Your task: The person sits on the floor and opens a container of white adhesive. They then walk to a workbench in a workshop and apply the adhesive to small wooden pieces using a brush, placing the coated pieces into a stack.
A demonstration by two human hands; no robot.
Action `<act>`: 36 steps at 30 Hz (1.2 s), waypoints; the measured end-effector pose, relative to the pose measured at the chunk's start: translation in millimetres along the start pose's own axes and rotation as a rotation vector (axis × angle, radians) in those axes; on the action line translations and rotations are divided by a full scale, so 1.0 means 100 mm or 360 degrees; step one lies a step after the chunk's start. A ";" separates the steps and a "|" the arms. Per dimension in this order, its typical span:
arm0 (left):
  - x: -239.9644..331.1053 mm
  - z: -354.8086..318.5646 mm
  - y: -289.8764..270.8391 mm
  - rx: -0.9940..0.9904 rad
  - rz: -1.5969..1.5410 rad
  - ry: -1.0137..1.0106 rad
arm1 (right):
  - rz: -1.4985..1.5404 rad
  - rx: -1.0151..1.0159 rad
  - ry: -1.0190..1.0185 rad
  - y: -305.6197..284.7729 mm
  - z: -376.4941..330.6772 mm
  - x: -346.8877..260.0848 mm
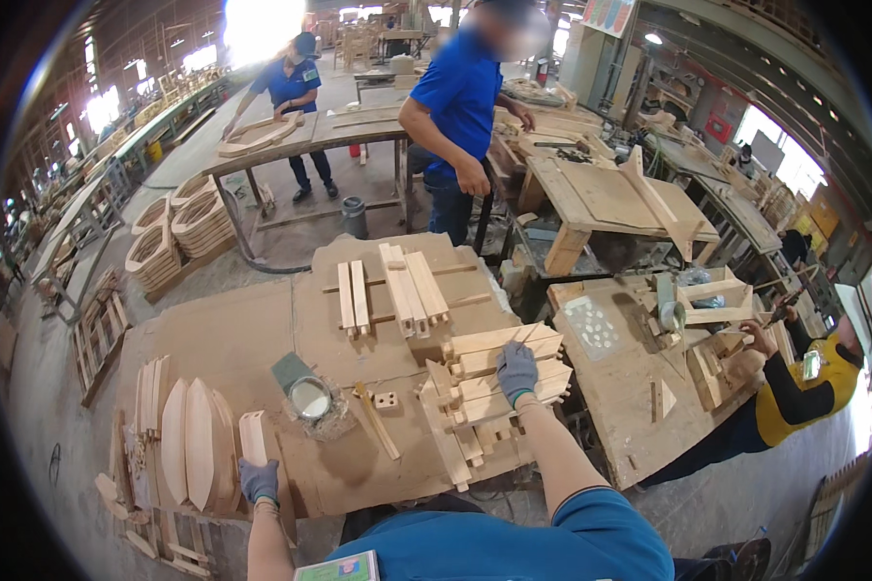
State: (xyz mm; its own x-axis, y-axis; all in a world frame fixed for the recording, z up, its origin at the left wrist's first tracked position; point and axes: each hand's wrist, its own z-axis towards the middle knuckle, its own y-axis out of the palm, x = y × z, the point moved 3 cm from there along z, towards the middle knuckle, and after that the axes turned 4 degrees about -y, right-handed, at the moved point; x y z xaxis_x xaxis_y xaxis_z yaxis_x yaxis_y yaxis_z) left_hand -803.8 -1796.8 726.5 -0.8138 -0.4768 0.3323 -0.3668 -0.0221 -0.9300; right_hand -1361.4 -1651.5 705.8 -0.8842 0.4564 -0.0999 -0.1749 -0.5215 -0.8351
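My left hand (260, 480), in a grey glove, is closed round the near end of a pale wooden block (253, 438) that looks made of boards side by side. Beside it stand curved wooden panels (200, 443). My right hand (517, 372), gloved too, reaches onto a stack of wooden pieces (484, 395) at the table's right end. Its fingers curl over a piece there; their tips are partly hidden. Between the hands are a can of white glue (310, 398), a narrow wooden stick (378, 422) and a small block with holes (386, 400).
Bundled wooden bars (412, 290) lie farther back on the cardboard-covered table (228, 324). A person in yellow and black (802, 387) works at the right-hand bench (606, 387). Two people in blue stand beyond, by another table (358, 124). Stacked wooden frames (179, 232) sit on the floor.
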 end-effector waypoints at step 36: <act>0.04 -0.01 0.06 0.0022 -0.0049 0.0065 | -0.0103 0.0068 -0.0008 0.01 0.01 0.09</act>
State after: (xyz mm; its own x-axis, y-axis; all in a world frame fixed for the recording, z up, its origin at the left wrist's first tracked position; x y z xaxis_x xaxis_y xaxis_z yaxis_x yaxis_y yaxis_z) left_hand -810.0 -1798.3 722.3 -0.8201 -0.4395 0.3664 -0.3857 -0.0484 -0.9214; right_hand -1370.1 -1648.7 704.3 -0.8724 0.4869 -0.0437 -0.2502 -0.5215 -0.8157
